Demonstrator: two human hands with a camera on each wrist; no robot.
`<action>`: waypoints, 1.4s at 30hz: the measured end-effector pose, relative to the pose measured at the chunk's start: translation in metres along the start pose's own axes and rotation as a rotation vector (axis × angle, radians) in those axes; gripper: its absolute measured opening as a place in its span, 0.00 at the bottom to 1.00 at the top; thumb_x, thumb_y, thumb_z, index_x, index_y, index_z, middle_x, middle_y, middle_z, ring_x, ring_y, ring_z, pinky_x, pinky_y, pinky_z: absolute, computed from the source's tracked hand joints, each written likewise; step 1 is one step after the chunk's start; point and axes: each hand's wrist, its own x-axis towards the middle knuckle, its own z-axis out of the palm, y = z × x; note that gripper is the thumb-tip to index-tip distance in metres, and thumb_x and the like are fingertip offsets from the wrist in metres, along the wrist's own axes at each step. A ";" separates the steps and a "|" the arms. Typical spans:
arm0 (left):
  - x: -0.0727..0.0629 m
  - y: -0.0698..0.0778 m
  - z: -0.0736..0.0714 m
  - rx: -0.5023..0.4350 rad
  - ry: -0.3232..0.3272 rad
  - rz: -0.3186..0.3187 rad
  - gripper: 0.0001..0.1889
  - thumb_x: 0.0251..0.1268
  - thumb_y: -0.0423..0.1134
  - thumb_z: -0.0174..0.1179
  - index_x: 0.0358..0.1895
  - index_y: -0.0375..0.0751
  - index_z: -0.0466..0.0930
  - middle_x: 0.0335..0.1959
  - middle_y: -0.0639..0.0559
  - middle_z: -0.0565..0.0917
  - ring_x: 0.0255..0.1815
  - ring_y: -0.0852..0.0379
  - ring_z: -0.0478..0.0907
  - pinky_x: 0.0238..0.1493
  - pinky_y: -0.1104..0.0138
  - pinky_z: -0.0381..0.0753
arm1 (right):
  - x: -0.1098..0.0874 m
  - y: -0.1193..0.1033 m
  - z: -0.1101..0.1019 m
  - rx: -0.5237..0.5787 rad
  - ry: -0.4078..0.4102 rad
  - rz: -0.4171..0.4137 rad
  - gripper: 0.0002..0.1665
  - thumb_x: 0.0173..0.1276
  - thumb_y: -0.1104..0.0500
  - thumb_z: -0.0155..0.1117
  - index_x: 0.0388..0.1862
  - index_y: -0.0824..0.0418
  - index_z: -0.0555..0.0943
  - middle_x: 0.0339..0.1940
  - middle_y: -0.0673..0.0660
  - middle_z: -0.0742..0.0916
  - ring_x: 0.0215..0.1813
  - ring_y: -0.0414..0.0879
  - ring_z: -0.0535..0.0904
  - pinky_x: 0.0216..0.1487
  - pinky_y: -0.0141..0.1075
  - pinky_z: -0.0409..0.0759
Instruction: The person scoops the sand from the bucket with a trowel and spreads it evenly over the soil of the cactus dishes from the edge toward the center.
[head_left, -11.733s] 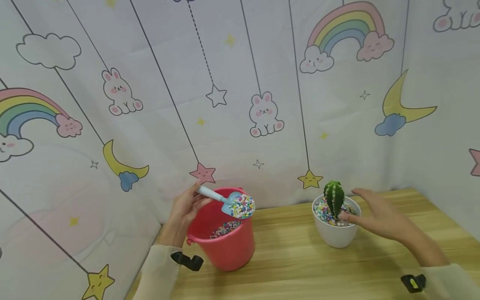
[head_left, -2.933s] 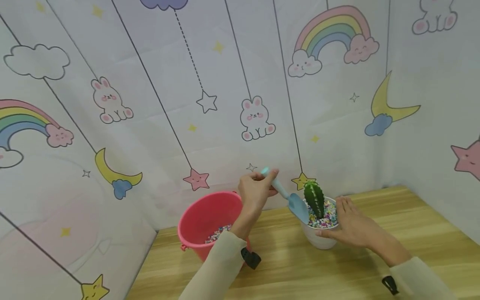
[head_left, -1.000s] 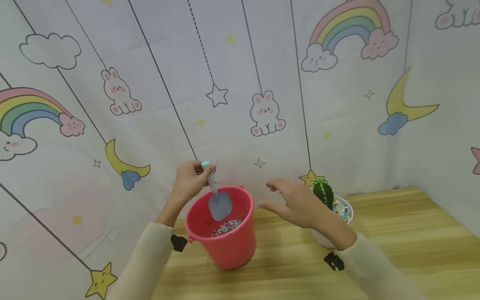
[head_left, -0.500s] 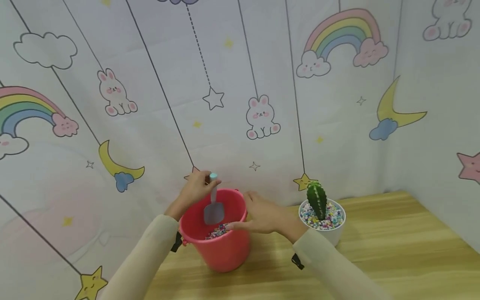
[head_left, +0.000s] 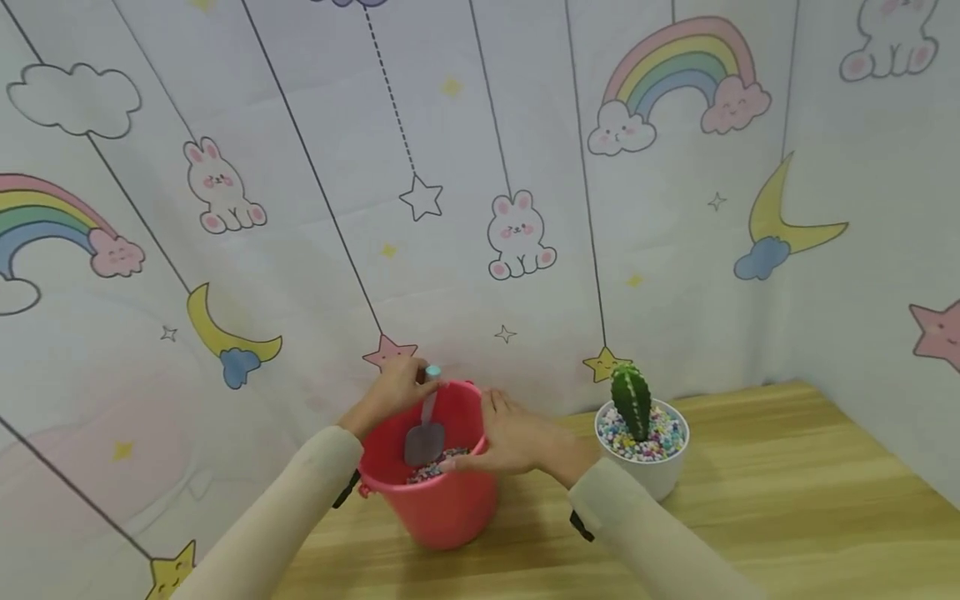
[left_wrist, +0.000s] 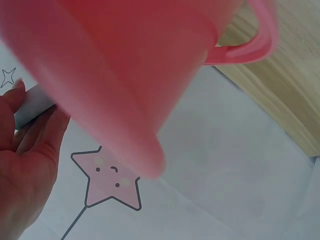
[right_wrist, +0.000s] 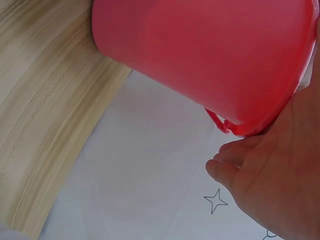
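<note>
My left hand [head_left: 390, 392] grips the handle of a small pale blue toy shovel [head_left: 424, 444], whose blade points down inside a red bucket [head_left: 442, 521]. Below the blade lie multicoloured beads [head_left: 426, 474], partly hidden by the rim and my right thumb. Whether the blade's tip touches them I cannot tell. My right hand [head_left: 517, 437] rests on the bucket's right side, fingers fairly straight along the rim and thumb over its near edge. In the left wrist view the shovel's handle [left_wrist: 36, 104] lies between thumb and fingers, beyond the bucket's rim.
A white pot [head_left: 660, 479] filled with coloured beads stands to the right, with a green cactus [head_left: 632, 402] upright in it. The wooden table [head_left: 795, 483] meets a white cloth backdrop [head_left: 525, 308] printed with rabbits, stars and rainbows.
The shovel, loaded over the bucket at first, then tipped at the pot's rim, is back in the bucket, lower than half a second ago. My right hand has moved from pot to bucket.
</note>
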 end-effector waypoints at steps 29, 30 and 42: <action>0.010 0.009 0.015 -0.081 -0.255 -0.117 0.14 0.73 0.44 0.68 0.31 0.38 0.87 0.18 0.52 0.75 0.20 0.60 0.70 0.23 0.75 0.72 | -0.002 -0.001 -0.001 0.082 -0.052 0.027 0.77 0.53 0.13 0.62 0.86 0.58 0.48 0.79 0.58 0.68 0.77 0.52 0.68 0.72 0.50 0.84; 0.010 0.010 0.015 -0.084 -0.253 -0.122 0.13 0.73 0.44 0.68 0.32 0.38 0.87 0.18 0.51 0.76 0.20 0.59 0.71 0.23 0.75 0.73 | -0.002 -0.001 -0.001 0.074 -0.059 0.031 0.79 0.53 0.13 0.62 0.87 0.59 0.47 0.82 0.59 0.66 0.80 0.53 0.66 0.74 0.51 0.82; 0.011 0.017 0.012 -0.078 -0.360 -0.177 0.14 0.75 0.46 0.65 0.39 0.38 0.89 0.27 0.48 0.88 0.27 0.56 0.85 0.36 0.68 0.91 | -0.003 -0.004 -0.002 0.053 -0.086 0.064 0.84 0.51 0.11 0.62 0.88 0.60 0.42 0.88 0.61 0.57 0.87 0.58 0.57 0.81 0.56 0.74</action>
